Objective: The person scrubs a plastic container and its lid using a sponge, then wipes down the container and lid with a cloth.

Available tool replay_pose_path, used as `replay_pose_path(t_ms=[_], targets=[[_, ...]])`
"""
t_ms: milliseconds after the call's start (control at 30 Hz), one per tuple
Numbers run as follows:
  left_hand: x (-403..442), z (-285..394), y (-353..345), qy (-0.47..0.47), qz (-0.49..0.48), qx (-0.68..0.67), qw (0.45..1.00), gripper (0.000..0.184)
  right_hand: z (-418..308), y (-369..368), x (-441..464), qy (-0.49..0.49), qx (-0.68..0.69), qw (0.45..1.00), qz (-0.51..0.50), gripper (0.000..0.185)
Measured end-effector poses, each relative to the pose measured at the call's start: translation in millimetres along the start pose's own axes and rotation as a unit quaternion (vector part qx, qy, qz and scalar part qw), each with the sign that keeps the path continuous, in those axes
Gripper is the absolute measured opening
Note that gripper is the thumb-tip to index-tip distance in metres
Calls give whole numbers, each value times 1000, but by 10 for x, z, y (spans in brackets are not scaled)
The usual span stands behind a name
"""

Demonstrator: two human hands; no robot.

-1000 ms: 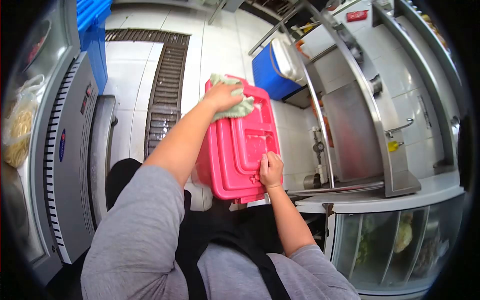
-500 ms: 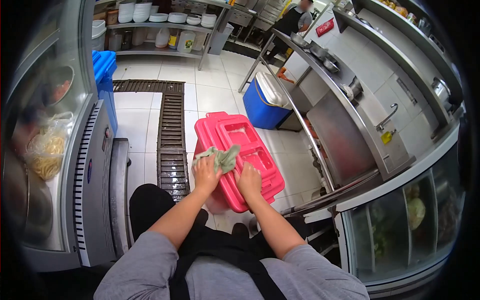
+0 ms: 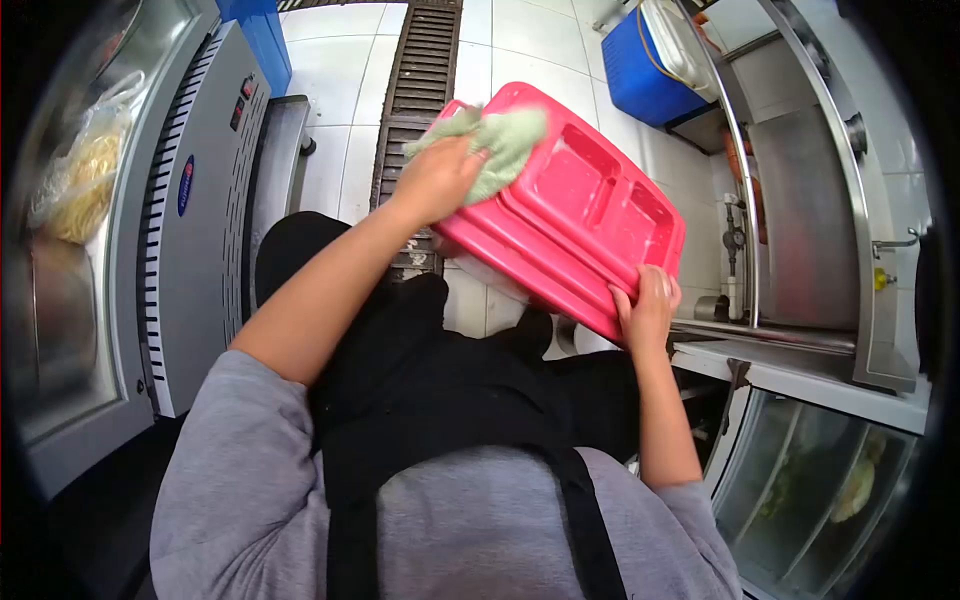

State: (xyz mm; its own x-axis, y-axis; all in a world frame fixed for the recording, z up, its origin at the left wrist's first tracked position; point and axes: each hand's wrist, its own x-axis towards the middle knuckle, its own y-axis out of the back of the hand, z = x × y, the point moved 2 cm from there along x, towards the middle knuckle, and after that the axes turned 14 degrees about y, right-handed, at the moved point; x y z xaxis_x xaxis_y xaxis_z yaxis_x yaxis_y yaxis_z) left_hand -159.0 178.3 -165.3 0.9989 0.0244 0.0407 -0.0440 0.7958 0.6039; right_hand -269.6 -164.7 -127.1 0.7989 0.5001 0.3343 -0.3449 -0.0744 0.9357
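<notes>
A pink plastic lid (image 3: 570, 180) with recessed compartments lies tilted in front of my knees, on a container whose pale side shows below it. My left hand (image 3: 437, 180) presses a light green cloth (image 3: 512, 145) onto the lid's upper left edge; the cloth is slightly blurred. At the lid's lower right corner my right hand (image 3: 648, 305) grips the rim, thumb on one side and fingers over the edge.
A grey appliance (image 3: 205, 200) and a glass case with bagged noodles (image 3: 88, 185) stand at left. A floor grate (image 3: 418, 85) runs ahead. At right are a blue cooler (image 3: 645, 75), a steel sink unit (image 3: 805, 220) and a glass-fronted cabinet (image 3: 800, 480).
The pink lid has turned, its near end now toward the right. My hands have moved apart, the left with the cloth to the far left edge, the right to the lower right corner.
</notes>
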Motion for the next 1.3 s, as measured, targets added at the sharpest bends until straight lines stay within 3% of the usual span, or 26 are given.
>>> replay_pose_path(t_ms=[133, 233, 333, 500, 567, 633, 767, 833, 867, 933, 1000, 1033, 1067, 1167, 1200, 1300], targets=[[498, 156, -195, -35, 34, 25, 998, 43, -51, -189, -160, -71, 21, 994, 86, 51], [1167, 129, -344, -13, -8, -31, 999, 41, -47, -236, -97, -84, 6, 993, 86, 51], [1619, 328, -444, -1, -83, 34, 996, 42, -56, -239, -42, -106, 6, 989, 106, 52], [991, 265, -98, 16, -105, 138, 985, 45, -110, -203, 30, -139, 28, 985, 99, 55], [446, 12, 25, -22, -40, 130, 990, 47, -105, -234, 33, -137, 11, 987, 89, 54], [-53, -100, 180, -49, -49, 123, 990, 49, -107, -241, 31, -134, 8, 987, 86, 53], [-487, -105, 258, -15, -47, 41, 998, 46, -107, -240, 35, -131, 22, 987, 87, 52], [-280, -312, 142, 35, 30, -57, 997, 43, -103, -221, 43, -131, 27, 987, 92, 52], [-120, -296, 152, 145, 22, -149, 978, 39, -96, -234, 35, -133, 24, 986, 95, 53], [319, -236, 151, 23, 96, -113, 989, 37, -98, -224, 44, -137, 22, 986, 94, 53], [818, -186, -44, -43, 56, -9, 997, 38, -105, -223, 34, -139, 16, 985, 97, 54], [1075, -214, -164, -49, 17, 4, 999, 39, -111, -215, 17, -143, 14, 985, 95, 54], [1332, -245, -251, -18, 39, -22, 999, 37, -108, -212, 25, -144, 16, 985, 92, 54], [1718, -100, -284, 138, 3, 54, 989, 33, -107, -221, 59, -153, 21, 984, 90, 54], [1717, -121, -318, 136, 0, 53, 989, 33, -110, -229, 61, -149, 15, 984, 94, 54], [1403, -232, -250, -4, 24, 52, 998, 33, -115, -218, 50, -142, 7, 985, 99, 55]])
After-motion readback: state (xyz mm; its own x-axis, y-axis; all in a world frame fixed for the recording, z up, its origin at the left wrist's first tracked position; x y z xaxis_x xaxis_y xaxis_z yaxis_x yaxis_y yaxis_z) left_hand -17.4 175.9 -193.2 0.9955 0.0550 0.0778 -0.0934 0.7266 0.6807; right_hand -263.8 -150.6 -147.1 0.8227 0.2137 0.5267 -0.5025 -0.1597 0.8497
